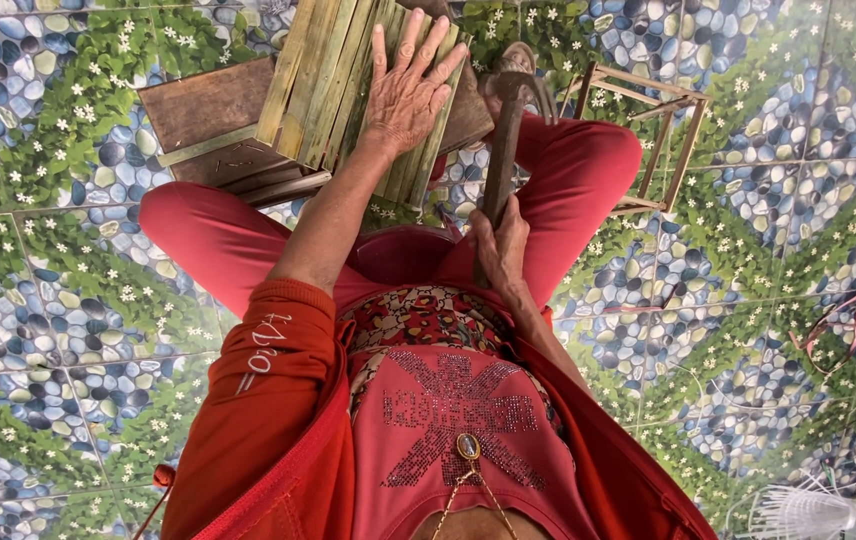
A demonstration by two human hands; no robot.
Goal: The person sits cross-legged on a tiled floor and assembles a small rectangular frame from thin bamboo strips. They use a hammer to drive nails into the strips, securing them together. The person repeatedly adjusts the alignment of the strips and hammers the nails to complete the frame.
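My left hand (408, 85) lies flat with fingers spread on a panel of green bamboo slats (318, 85) resting on a brown wooden block (208, 110) in front of my knees. My right hand (501, 245) grips the wooden handle of a hammer (506, 130), whose metal head points away from me, just right of the slat panel. I sit on a dark red stool (403, 250) with my red trouser legs spread to both sides.
A small open frame of thin bamboo sticks (653, 140) stands on the floor to the right. The floor is tiled with a pebble-and-leaf pattern. A pink cord (833, 325) and a white wire object (803, 510) lie at the lower right.
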